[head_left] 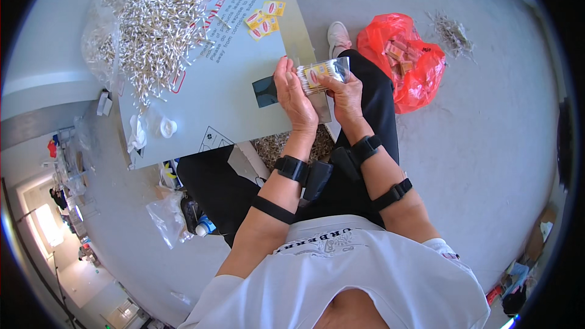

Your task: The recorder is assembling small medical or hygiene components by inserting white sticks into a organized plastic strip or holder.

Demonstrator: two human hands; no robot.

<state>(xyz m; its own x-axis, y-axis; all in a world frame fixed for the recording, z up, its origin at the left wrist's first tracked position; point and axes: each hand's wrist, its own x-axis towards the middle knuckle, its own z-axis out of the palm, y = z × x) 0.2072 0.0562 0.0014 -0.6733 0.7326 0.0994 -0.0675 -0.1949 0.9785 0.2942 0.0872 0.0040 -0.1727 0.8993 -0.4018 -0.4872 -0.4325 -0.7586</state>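
Note:
A clear plastic packet of cotton swabs (333,68) with a yellow label inside is held above the table's near right edge. My right hand (347,94) grips the packet from below, its thumb over the front. My left hand (295,97) has its fingers stretched upward and lies flat against the packet's left end. Beside the left hand, a dark flat rectangle (263,92) rests on the table (225,100). Farther off lie several small yellow labels (263,27). A large heap of loose cotton swabs (158,30) spills from a clear plastic bag at the far left.
A white round piece (168,127) and a crumpled white piece (138,134) lie near the table's left corner. To the right, an open red plastic bag (429,82) holds pinkish packs on the floor. A pile of swabs or sticks (452,35) lies beyond it.

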